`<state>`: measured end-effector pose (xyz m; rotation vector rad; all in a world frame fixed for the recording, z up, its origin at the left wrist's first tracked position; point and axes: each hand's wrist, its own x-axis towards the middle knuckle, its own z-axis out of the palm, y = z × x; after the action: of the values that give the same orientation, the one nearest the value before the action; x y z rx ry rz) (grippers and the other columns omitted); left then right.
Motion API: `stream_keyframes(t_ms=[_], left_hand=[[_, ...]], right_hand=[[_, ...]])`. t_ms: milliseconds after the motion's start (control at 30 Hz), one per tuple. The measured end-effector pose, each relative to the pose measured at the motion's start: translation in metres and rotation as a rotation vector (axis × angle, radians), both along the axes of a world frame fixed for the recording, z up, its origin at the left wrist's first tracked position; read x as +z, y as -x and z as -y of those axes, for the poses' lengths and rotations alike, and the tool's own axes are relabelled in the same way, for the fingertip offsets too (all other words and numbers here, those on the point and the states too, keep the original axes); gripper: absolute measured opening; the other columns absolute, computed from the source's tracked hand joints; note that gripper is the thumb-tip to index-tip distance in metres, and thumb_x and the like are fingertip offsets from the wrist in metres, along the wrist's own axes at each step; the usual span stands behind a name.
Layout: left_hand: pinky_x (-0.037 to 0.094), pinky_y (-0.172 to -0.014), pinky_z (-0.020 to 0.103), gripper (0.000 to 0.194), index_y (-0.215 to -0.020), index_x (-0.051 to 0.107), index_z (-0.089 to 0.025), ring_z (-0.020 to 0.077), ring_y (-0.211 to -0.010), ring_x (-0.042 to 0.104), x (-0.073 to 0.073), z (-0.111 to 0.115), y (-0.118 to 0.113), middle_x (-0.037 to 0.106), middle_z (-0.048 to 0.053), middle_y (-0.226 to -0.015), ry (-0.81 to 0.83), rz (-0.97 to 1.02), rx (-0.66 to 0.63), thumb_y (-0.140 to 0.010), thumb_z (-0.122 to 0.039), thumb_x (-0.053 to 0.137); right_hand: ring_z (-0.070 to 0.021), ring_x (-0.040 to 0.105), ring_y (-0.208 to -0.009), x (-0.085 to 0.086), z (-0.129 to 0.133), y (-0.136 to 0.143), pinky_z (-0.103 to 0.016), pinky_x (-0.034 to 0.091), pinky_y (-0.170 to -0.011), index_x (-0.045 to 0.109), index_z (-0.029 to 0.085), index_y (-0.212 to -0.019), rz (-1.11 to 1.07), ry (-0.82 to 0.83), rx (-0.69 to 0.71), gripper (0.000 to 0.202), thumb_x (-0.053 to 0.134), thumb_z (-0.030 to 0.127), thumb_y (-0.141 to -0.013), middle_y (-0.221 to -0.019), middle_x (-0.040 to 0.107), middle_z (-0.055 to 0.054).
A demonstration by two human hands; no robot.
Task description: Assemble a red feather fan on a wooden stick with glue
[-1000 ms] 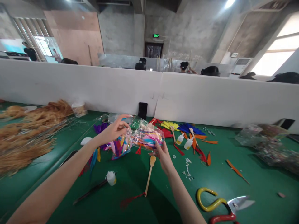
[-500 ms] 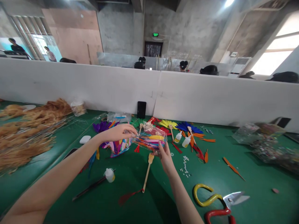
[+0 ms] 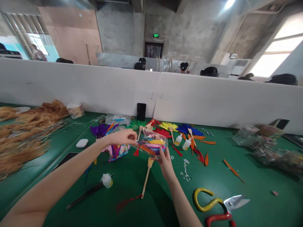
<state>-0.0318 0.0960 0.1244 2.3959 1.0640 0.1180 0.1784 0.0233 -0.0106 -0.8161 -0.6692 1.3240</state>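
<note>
A clear plastic bag of coloured feathers point(image 3: 151, 144) hangs between my two hands over the green table point(image 3: 127, 192). My right hand point(image 3: 165, 159) grips its lower right side, thumb in front. The closed fingers of my left hand point(image 3: 129, 137) pinch the bag's left edge. Below the bag lies a wooden fan handle point(image 3: 146, 179) with a dark red tassel point(image 3: 125, 203). A second bag of feathers point(image 3: 118, 150) rests under my left wrist. Behind are feather fans in purple point(image 3: 99, 130), green, red, yellow point(image 3: 168, 126) and blue point(image 3: 191, 129).
Large scissors point(image 3: 227, 206) with yellow and red handles lie at the front right. Glue bottles point(image 3: 178, 139) and white beads point(image 3: 185, 168) are right of the bag. Another bottle point(image 3: 107, 180) stands front left. Tan fibres point(image 3: 30, 132) cover the left side. A white partition point(image 3: 113, 86) runs behind.
My left hand's fingers have drawn together at the bag's left edge. The bag remains in my right hand. The whole view has shifted slightly.
</note>
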Motion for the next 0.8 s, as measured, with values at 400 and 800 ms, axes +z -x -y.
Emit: stream_keyframes(t_ms=[400, 800], left_hand=[[0.044, -0.068, 0.027, 0.015, -0.074, 0.061, -0.020, 0.0159, -0.083, 0.056, 0.017, 0.014, 0.034, 0.058, 0.004, -0.092, -0.556, 0.468, 0.397, -0.079, -0.034, 0.057], [0.044, -0.067, 0.023, 0.010, -0.073, 0.061, -0.019, 0.0122, -0.077, 0.053, 0.008, 0.109, 0.029, 0.055, 0.001, -0.084, -0.560, 1.098, 0.704, -0.080, -0.025, 0.060]], right_hand=[[-0.0171, 0.069, -0.071, -0.023, -0.010, -0.009, -0.027, 0.059, -0.057, 0.047, 0.024, -0.105, -0.139, 0.180, -0.013, 0.056, 0.076, 0.041, -0.060, -0.094, 0.066, 0.000], [-0.0217, 0.064, -0.098, 0.012, -0.076, 0.077, -0.037, 0.054, -0.082, 0.039, 0.022, -0.124, 0.140, 0.131, 0.135, 0.061, 0.058, 0.053, -0.075, -0.118, 0.059, -0.009]])
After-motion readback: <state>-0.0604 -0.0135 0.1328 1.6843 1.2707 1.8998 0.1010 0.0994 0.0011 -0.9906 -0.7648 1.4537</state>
